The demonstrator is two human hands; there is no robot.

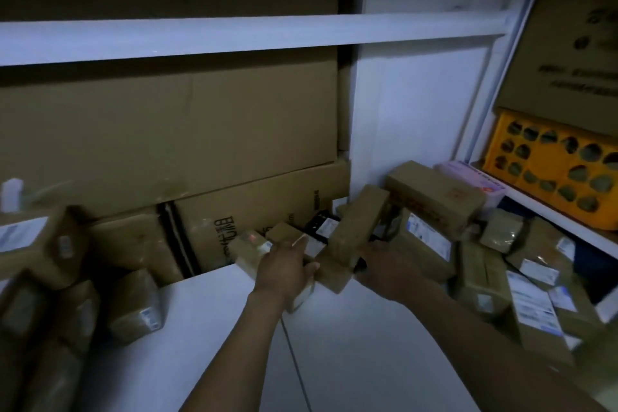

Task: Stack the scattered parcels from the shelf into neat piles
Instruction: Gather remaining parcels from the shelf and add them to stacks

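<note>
Now the right hand (388, 266) curls its fingers round the near end of the long parcel (357, 227), tilted on the shelf (217, 328). The left hand (284, 266) clasps a small parcel (249, 249) just beside. Best level it and square the edges before stacking.
</note>
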